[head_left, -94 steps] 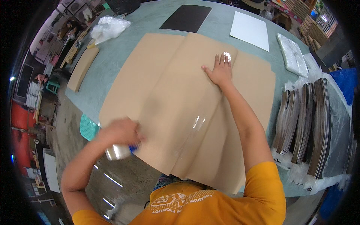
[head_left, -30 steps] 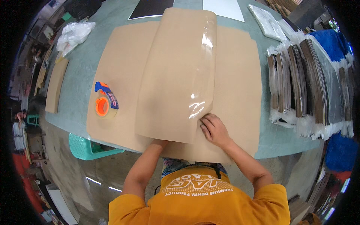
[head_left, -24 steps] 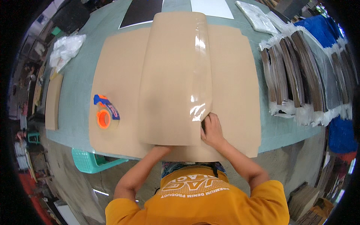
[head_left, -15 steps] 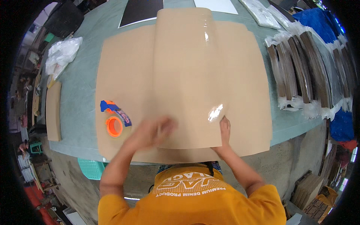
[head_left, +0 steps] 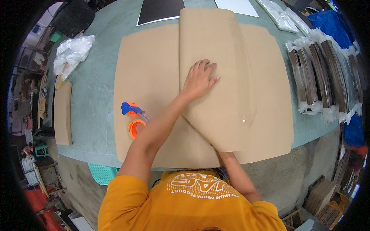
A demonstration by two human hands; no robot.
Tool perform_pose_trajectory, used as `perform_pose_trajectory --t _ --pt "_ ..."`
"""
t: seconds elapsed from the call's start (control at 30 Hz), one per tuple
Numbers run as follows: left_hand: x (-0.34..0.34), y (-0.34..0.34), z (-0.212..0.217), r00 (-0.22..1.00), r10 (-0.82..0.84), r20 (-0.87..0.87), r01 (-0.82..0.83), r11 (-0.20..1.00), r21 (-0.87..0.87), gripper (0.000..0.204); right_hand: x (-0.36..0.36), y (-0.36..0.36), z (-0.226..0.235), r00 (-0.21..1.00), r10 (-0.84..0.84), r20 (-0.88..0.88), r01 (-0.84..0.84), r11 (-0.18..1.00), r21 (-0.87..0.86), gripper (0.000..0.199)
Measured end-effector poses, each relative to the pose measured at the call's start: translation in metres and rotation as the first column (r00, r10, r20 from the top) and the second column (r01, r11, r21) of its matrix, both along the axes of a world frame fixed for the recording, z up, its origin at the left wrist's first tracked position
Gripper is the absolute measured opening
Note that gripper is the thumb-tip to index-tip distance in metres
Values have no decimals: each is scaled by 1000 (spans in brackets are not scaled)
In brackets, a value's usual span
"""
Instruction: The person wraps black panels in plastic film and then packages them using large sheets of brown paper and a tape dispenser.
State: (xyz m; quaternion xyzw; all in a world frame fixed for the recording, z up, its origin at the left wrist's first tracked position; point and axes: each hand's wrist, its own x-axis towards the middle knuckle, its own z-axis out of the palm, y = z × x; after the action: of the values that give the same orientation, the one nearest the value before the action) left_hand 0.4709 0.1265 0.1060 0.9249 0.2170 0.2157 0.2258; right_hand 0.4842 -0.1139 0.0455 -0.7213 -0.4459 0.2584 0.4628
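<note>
My left hand [head_left: 200, 79] lies palm down, fingers a little spread, on a brown paper package [head_left: 216, 38] folded into a long flat panel. A strip of clear tape [head_left: 244, 92] runs along its right side. My right forearm [head_left: 241, 179] reaches under the near end of the package, whose near left edge is raised at a slant. That hand is hidden beneath the paper. Under all this spreads a larger sheet of brown paper [head_left: 146, 69]. An orange and blue tape dispenser [head_left: 135, 115] rests on the sheet, partly behind my left forearm.
Plastic-wrapped bundles of brown boards [head_left: 322, 73] stand at the table's right. A crumpled clear plastic bag [head_left: 73, 54] and a narrow brown paper-covered block [head_left: 63, 113] lie at the left. Black [head_left: 160, 11] and white sheets [head_left: 237, 7] lie at the far edge. A green stool [head_left: 103, 174] stands below.
My left hand has moved up and right onto the package. The right hand has gone from its near right edge to underneath. The package's near left edge has lifted.
</note>
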Motion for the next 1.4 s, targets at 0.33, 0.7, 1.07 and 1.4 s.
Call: perform_pose_trajectory --t 0.33,0.7,1.07,1.4 --pt "-153 -101 -22 986 -166 5 166 986 -7 38 -20 16 17 956 -261 -135 272 960 72 44" --pt "-150 -170 -33 911 -408 -63 355 851 -386 42 30 -135 24 911 -332 -244 347 938 20 18" --pt "-92 -104 -15 823 565 -61 -23 -74 -997 34 118 -3 58 537 -474 -698 227 878 -421 32" --pt "-130 -184 13 978 -85 -188 -189 -6 -982 23 84 -95 92 531 -120 -839 -456 794 -402 32"
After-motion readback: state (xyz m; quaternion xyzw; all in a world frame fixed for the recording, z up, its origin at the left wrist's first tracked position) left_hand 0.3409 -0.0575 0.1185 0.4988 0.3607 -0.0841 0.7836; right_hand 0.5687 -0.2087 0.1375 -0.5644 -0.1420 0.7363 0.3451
